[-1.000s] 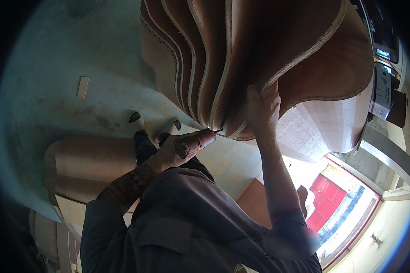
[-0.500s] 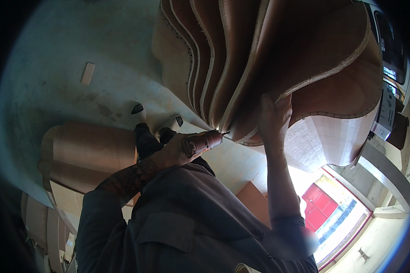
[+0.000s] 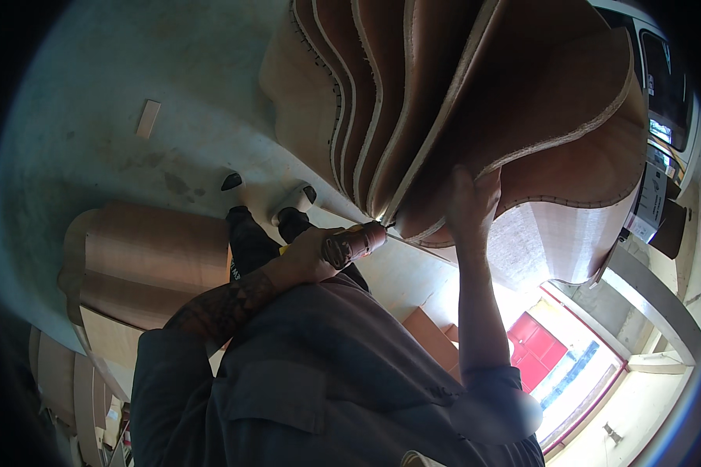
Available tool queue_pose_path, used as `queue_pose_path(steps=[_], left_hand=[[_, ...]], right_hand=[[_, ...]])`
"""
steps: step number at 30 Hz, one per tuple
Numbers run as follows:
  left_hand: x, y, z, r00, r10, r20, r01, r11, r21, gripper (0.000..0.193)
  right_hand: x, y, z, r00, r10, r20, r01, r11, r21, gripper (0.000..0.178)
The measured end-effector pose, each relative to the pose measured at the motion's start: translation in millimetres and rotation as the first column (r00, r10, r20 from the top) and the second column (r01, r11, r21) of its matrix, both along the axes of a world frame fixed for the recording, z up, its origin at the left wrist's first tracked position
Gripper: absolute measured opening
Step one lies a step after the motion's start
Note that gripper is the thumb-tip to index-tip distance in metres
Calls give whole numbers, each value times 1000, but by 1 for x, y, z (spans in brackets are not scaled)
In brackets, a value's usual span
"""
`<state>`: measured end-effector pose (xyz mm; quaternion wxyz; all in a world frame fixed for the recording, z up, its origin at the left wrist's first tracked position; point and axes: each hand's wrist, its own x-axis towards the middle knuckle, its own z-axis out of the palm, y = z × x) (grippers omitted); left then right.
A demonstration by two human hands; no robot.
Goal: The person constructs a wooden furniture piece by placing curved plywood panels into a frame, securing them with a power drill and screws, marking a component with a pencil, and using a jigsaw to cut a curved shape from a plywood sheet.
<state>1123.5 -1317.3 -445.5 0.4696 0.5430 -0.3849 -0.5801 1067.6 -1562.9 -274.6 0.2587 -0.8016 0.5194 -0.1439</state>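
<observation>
Your view: dim, cool interior; overexposed daylight from the doorway point(image 3: 572, 370) at lower right; glare on the pale outer face point(image 3: 533, 241) near it; heavy shadow within the wavy panels point(image 3: 514, 93); soft blur over your right sleeve point(image 3: 492, 412); fisheye-bent edges, blackened rim.

Stained grey-green floor point(image 3: 101, 156); 1 bright red-framed doorway point(image 3: 576, 381); pale wall point(image 3: 639, 412) beside.

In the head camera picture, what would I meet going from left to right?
Small flat strip on the floor, left hand holding the power drill, right hand, red panels in the bright opening, black-and-white box.
</observation>
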Motion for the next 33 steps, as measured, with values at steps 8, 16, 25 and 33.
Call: queue_pose_path(steps=[8,16,25,33], left_hand=[[7,-3,-14,988,-47,-147,41,998,-44,44],[-4,-14,-79,969,-98,-226,42,969,-242,44],[0,-5,-80,960,165,228,-8,826,-563,47],[-1,10,-75,996,58,-71,-77,948,-310,39]], right_hand=[[-7,-4,-1,999,30,11,-30,1000,0,56],[-2,-1,2,1000,-9,-19,9,1000,11,60],[-3,-5,2,999,-5,-38,5,1000,5,59],[2,3,12,992,-73,-99,74,997,7,57]])
